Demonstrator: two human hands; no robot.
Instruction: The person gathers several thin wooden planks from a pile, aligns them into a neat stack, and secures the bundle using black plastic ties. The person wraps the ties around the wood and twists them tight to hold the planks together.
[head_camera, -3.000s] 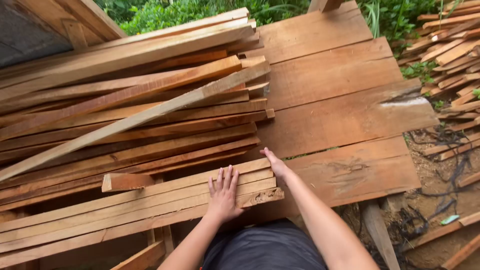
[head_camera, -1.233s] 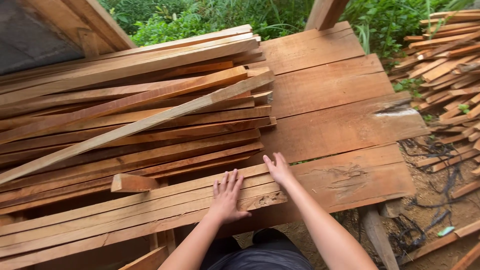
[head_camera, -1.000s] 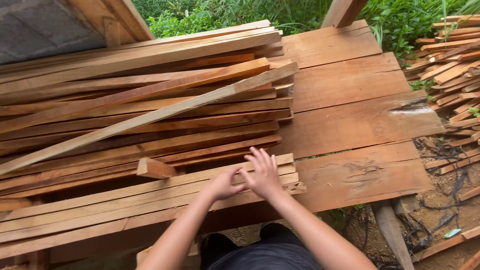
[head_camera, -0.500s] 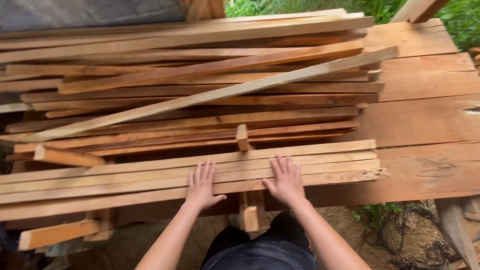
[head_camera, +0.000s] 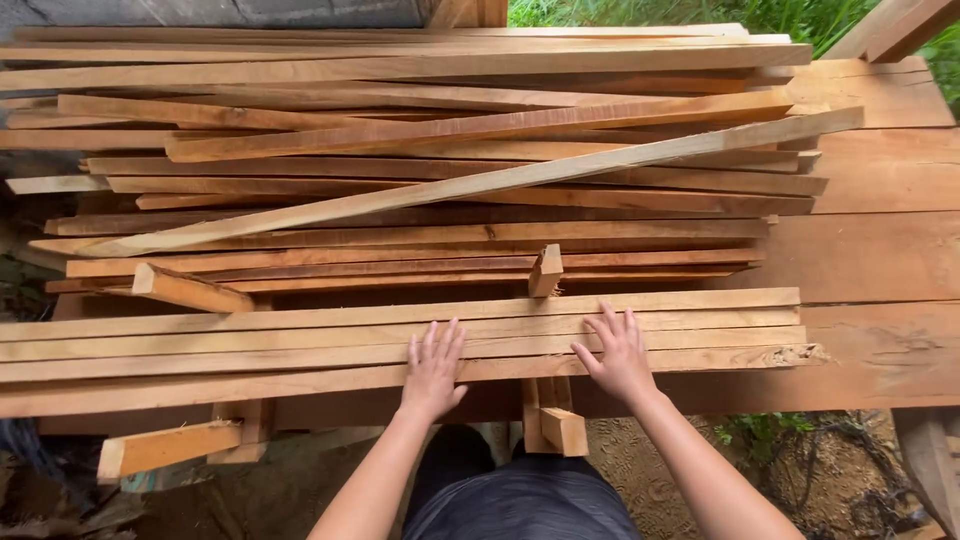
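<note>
Outdoors in soft daylight, green grass (head_camera: 640, 12) edges the top, bare dirt ground (head_camera: 660, 470) below, perhaps damp.

No packages, labels, signs or screens anywhere here: only bare wood on the bench and the ground beneath it.

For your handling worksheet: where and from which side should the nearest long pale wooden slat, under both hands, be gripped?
Probably the near long edge of the nearest long pale wooden slat, from the person's side: it overhangs freely, while neighbouring slats crowd its far edge. Left hand and right hand lie flat on top.
</note>
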